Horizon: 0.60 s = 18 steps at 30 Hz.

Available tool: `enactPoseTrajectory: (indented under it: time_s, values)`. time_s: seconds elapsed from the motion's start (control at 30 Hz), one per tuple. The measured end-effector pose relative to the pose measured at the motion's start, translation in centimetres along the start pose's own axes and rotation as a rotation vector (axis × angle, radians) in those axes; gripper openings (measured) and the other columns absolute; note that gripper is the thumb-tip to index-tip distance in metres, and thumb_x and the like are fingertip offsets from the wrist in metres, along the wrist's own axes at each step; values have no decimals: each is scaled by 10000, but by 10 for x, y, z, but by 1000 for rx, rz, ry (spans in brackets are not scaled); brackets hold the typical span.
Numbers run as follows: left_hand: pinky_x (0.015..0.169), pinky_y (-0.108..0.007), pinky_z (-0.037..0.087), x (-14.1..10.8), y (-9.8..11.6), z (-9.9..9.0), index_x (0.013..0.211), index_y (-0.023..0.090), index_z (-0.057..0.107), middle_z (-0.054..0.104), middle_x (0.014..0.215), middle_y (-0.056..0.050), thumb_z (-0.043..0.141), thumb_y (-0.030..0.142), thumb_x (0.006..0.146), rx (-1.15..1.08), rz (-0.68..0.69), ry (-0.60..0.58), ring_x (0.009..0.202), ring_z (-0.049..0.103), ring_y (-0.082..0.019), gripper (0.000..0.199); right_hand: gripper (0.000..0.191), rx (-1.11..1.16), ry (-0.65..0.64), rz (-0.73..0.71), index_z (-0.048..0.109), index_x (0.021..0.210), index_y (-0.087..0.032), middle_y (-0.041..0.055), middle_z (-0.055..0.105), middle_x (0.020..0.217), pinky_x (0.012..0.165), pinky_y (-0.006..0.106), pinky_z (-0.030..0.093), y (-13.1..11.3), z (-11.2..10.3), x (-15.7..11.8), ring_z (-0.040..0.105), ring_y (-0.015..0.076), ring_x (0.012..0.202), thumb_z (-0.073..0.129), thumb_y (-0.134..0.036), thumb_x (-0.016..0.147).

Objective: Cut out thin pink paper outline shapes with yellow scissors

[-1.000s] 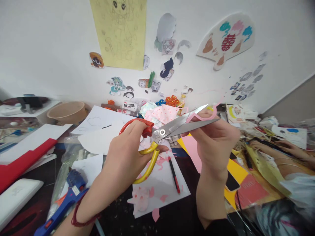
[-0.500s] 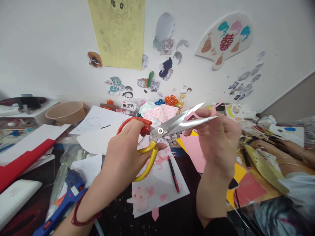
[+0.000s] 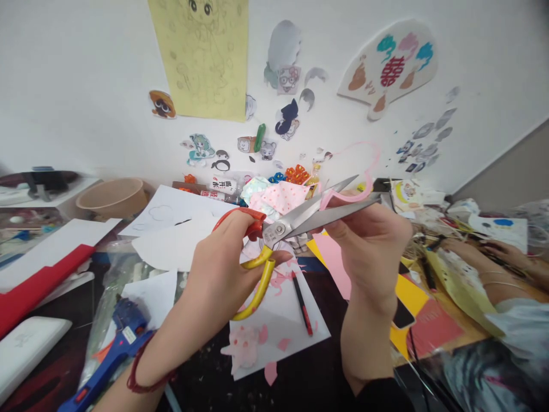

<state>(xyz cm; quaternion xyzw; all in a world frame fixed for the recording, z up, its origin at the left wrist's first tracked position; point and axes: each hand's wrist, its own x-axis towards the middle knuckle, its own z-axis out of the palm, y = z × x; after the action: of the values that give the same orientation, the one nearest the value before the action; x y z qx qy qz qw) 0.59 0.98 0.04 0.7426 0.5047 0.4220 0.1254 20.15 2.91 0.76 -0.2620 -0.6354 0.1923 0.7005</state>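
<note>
Gripping a pair of steel-bladed scissors with one red and one yellow handle (image 3: 279,230), the left hand (image 3: 223,260) keeps its fingers curled about the handles, and the blades stand apart, pointing toward the right hand (image 3: 371,246). That hand is bent at the wrist and pinches a thin, curving strip of pink paper (image 3: 369,178), which loops above its fingers and runs down into the gap between the blades. Whether an edge bites into the strip cannot be told. A dark red cord bracelet (image 3: 139,366) circles the left wrist.

Below and between the hands lies a white paper sheet (image 3: 295,346), bearing a slim black-and-red pen (image 3: 303,306) and a pale pink cut-out with small horn-like points (image 3: 244,346), with pink scraps around it. To the left of the left forearm rests a blue plastic glue gun (image 3: 118,346). Beyond the hands sits a crumpled pink cloth with red dots (image 3: 283,197). Just right of the right wrist, a dark-screened phone (image 3: 402,315) lies on bright yellow paper (image 3: 418,294); farther right is another person's hand (image 3: 510,254).
</note>
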Motion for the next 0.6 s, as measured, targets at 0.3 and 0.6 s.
enactPoseTrajectory:
  time_s: [0.3,0.6]
  values:
    - [554,-263,322,4,5,-2,797,215,516,449,653,62,695,425,797,-154,-34,-89,577,359,-111,276,198,-143,41,-13,782,1002,-310,-17,746,857,609,318,581,-11,5,-7,677,134,660,739,-171,867]
    - [586,-287,348,4,3,3,822,204,520,434,685,51,650,519,811,-180,-86,-145,625,377,-129,341,208,-162,47,-41,785,990,-314,-18,745,863,662,322,591,-11,3,-6,673,135,709,756,-158,854]
